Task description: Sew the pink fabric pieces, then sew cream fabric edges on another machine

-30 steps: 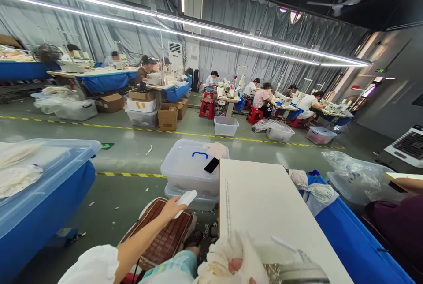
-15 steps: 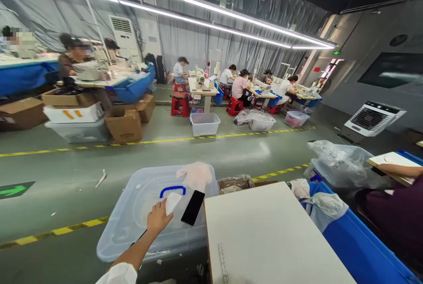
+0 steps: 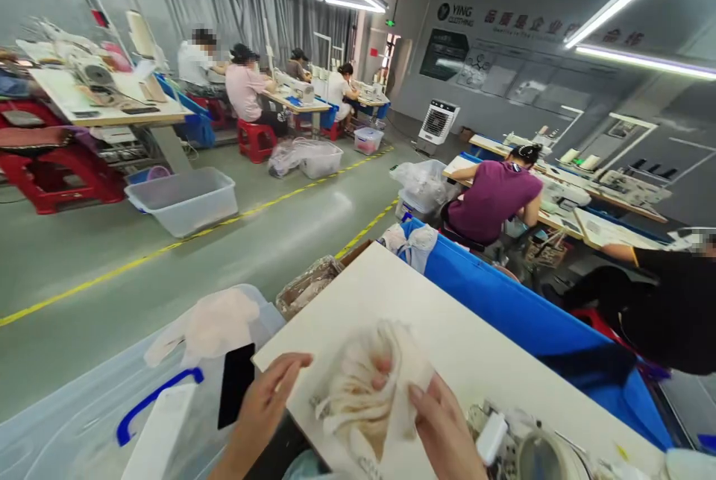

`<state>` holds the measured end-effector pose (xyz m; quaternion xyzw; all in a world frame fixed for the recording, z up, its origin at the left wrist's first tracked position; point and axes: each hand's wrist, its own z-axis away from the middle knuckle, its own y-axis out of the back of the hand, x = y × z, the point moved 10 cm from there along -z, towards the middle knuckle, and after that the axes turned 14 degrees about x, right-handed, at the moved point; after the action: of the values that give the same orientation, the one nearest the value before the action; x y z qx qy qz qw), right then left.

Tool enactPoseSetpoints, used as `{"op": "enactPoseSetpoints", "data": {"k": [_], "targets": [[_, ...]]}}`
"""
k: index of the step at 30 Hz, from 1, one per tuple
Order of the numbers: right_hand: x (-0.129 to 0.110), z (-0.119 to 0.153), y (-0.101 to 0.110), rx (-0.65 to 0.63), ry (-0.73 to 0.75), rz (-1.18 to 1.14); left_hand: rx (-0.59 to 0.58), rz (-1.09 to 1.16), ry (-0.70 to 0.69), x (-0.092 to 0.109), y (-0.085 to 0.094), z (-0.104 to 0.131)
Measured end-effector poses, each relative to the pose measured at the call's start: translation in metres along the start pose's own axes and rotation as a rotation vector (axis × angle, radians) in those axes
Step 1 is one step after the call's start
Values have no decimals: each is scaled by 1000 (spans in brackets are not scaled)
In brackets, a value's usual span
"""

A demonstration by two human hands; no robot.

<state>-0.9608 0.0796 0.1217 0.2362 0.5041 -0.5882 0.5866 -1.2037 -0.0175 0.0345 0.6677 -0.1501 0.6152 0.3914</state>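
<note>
One black phone (image 3: pixel 236 383) lies beside my open left hand (image 3: pixel 262 407); my right hand (image 3: pixel 445 420) grips cream cloth (image 3: pixel 361 398), the sewing machine (image 3: pixel 538 455) crowding it.

Your hands: two (image 3: pixel 267 399) (image 3: pixel 443 420)
Cream bundle in front of you: one (image 3: pixel 366 390)
White tabletop before you: one (image 3: pixel 358 301)
Blue trough along your tabletop: one (image 3: pixel 497 301)
Phone to your left: one (image 3: pixel 236 384)
Blue handle near your phone: one (image 3: pixel 159 399)
White block by that handle: one (image 3: pixel 159 435)
Pale pink cloth beyond your phone: one (image 3: pixel 221 322)
Tubs across the aisle from you: three (image 3: pixel 184 206) (image 3: pixel 321 161) (image 3: pixel 368 140)
Yellow floor lines ahead of you: two (image 3: pixel 134 262) (image 3: pixel 372 225)
Air cooler ahead of you: one (image 3: pixel 439 124)
People around you: seven, counting one cut off at your left (image 3: pixel 198 62) (image 3: pixel 245 89) (image 3: pixel 297 65) (image 3: pixel 340 91) (image 3: pixel 495 200) (image 3: pixel 668 308) (image 3: pixel 14 81)
</note>
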Motion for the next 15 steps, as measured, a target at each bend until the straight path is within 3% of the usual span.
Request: {"op": "enactPoseSetpoints", "data": {"k": [3,5,7,9,15], "targets": [[-18,-9,-9,-74,28,-3,-317,265,-34,94,-71,14],[-28,-12,-5,-50,50,-7,-600,469,143,121,-114,27],[-32,-11,-1,-43,44,-11,-875,604,357,132,-149,44],[-28,-8,0,-56,11,18,-1047,663,490,133,-171,54],[-3,-13,21,101,62,103,-1267,631,712,114,-212,66]]}}
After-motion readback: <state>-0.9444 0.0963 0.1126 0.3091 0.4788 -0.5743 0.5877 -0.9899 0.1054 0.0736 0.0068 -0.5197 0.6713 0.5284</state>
